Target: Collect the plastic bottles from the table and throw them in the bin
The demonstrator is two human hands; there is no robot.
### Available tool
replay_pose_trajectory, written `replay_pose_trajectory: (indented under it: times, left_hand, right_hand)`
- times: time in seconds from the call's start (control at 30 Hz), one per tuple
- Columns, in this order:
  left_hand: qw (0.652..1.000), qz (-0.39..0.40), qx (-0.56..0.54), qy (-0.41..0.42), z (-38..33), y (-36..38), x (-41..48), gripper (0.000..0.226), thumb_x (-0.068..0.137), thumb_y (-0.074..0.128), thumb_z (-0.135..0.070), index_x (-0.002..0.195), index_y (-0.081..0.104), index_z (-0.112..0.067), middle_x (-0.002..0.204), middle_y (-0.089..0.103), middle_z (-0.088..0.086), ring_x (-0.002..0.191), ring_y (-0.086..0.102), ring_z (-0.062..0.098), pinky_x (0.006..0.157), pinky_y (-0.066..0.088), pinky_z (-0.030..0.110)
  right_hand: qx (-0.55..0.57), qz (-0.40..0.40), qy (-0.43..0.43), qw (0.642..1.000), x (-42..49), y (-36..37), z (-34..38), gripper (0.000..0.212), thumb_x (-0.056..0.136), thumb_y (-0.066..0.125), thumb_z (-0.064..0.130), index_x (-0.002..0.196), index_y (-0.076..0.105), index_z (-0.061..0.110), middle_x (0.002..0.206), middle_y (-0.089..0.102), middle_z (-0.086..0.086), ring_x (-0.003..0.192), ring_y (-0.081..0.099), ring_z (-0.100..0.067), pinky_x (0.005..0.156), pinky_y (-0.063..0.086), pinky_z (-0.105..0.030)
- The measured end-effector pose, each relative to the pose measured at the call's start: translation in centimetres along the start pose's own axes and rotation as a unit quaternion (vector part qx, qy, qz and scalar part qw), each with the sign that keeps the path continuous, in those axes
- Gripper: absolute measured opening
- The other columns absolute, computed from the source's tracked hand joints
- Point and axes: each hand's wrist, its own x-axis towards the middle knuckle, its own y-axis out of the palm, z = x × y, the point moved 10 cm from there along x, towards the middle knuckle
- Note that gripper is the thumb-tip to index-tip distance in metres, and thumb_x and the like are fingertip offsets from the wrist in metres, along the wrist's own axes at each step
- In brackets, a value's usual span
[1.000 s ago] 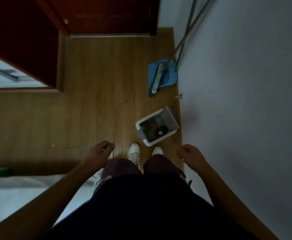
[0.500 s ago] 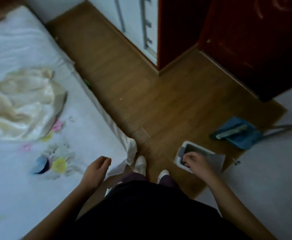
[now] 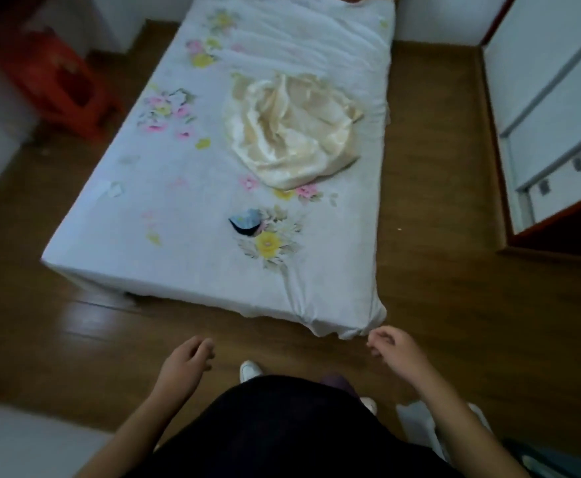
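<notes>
Left hand (image 3: 187, 357) hangs low over the wooden floor (image 3: 437, 270), forearm entering from the lower left; fingers loosely curled, palm empty, nothing gripped. Right hand (image 3: 394, 346) at about the same height, forearm entering from the lower right; fingers likewise slack and half-curled, empty, fingertips just beside the near right corner of the bed (image 3: 213, 201) but contact not resolvable. Both arms bent at the elbow, hands held apart in front of a dark-clothed torso.

Scan, left to right:
- Red stool (image 3: 54, 77) at far left, blurred, standing on the floor next to the bed's far left side.
- Bed fills the centre, covered by a white sheet with a flower print. On it: crumpled cream cloth (image 3: 289, 132) right of centre; small dark-and-blue item (image 3: 246, 222) nearer the foot, identity unclear.
- White shoe (image 3: 249, 370) on the floor between the two hands, toe toward the bed.
- White wardrobe (image 3: 558, 98) with a red-brown frame at far right.

Plastic bottles: none identifiable. Pale, partly hidden object at the lower right edge beneath the right forearm; cannot tell what it is.
</notes>
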Motion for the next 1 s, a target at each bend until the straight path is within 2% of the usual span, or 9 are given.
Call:
replay_pose_trajectory:
  times: [0.17, 0.27, 0.4, 0.53, 0.7, 0.87, 1.0]
  left_hand:
    - [0.997, -0.043, -0.042, -0.041, 6.2, -8.8, 1.6, 0.026, 0.104, 0.047, -0.035, 0.095, 0.068, -0.022, 0.094, 0.073, -0.001, 0.083, 0.071, 0.017, 0.072, 0.054, 0.036]
    - [0.993, -0.07, -0.074, -0.057, 8.3, -13.4, 2.9, 0.027, 0.104, 0.047, -0.037, 0.095, 0.068, -0.022, 0.094, 0.072, -0.001, 0.085, 0.07, 0.017, 0.071, 0.053, 0.035]
    - [0.981, -0.116, -0.134, -0.077, 10.6, -18.2, 3.8, 0.025, 0.104, 0.047, -0.035, 0.097, 0.067, -0.022, 0.094, 0.071, 0.0, 0.086, 0.069, 0.019, 0.068, 0.049, 0.031]
    - [0.956, -0.16, -0.201, -0.14, 14.9, -21.6, 4.1, 0.023, 0.104, 0.047, -0.035, 0.097, 0.066, -0.023, 0.095, 0.071, 0.003, 0.087, 0.069, 0.02, 0.07, 0.051, 0.033]
    - [0.916, -0.215, -0.257, -0.223, 20.3, -24.3, 2.8, 0.029, 0.105, 0.044, -0.038, 0.103, 0.065, -0.018, 0.097, 0.07, 0.004, 0.09, 0.068, 0.021, 0.071, 0.049, 0.032]
    - [0.855, -0.284, -0.307, -0.308, 24.6, -25.2, -0.5, 0.03, 0.105, 0.044, -0.033, 0.095, 0.066, -0.015, 0.093, 0.071, 0.007, 0.086, 0.068, 0.024, 0.079, 0.054, 0.041]
    - [0.79, -0.329, -0.372, -0.361, 27.5, -24.6, -2.9, 0.027, 0.105, 0.047, -0.026, 0.093, 0.066, -0.011, 0.092, 0.072, 0.012, 0.08, 0.068, 0.025, 0.069, 0.051, 0.035]
  right_hand:
    - [-0.044, 0.01, 0.004, 0.999, 3.0, 7.9, 4.7, 0.011, 0.097, 0.06, 0.02, 0.096, 0.068, 0.013, 0.093, 0.075, -0.007, 0.077, 0.069, -0.022, 0.064, 0.05, -0.03]
    - [-0.065, 0.031, 0.003, 0.997, 5.0, 12.0, 8.0, 0.011, 0.094, 0.062, 0.024, 0.091, 0.069, 0.016, 0.091, 0.076, -0.01, 0.077, 0.07, -0.022, 0.078, 0.058, -0.043]
    - [-0.098, 0.076, -0.008, 0.992, 5.8, 16.7, 14.5, 0.015, 0.096, 0.059, 0.022, 0.093, 0.068, 0.01, 0.088, 0.073, -0.011, 0.074, 0.066, -0.021, 0.065, 0.053, -0.029]
    - [-0.172, 0.126, -0.041, 0.976, 8.7, 21.5, 20.9, 0.016, 0.092, 0.061, 0.024, 0.089, 0.07, 0.012, 0.089, 0.074, -0.013, 0.071, 0.065, -0.02, 0.067, 0.049, -0.033]
    - [-0.271, 0.194, -0.106, 0.937, 11.4, 30.8, 31.2, 0.014, 0.092, 0.061, 0.022, 0.092, 0.069, 0.011, 0.086, 0.075, -0.009, 0.07, 0.066, -0.017, 0.064, 0.047, -0.034]
    - [-0.354, 0.293, -0.179, 0.87, 9.9, 42.8, 41.2, 0.012, 0.094, 0.059, 0.024, 0.094, 0.067, 0.015, 0.092, 0.074, -0.005, 0.078, 0.067, -0.019, 0.069, 0.05, -0.028]
    - [-0.407, 0.352, -0.233, 0.81, 7.0, 51.9, 47.2, 0.018, 0.095, 0.058, 0.031, 0.105, 0.066, 0.019, 0.097, 0.073, 0.0, 0.088, 0.07, -0.015, 0.072, 0.051, -0.027]
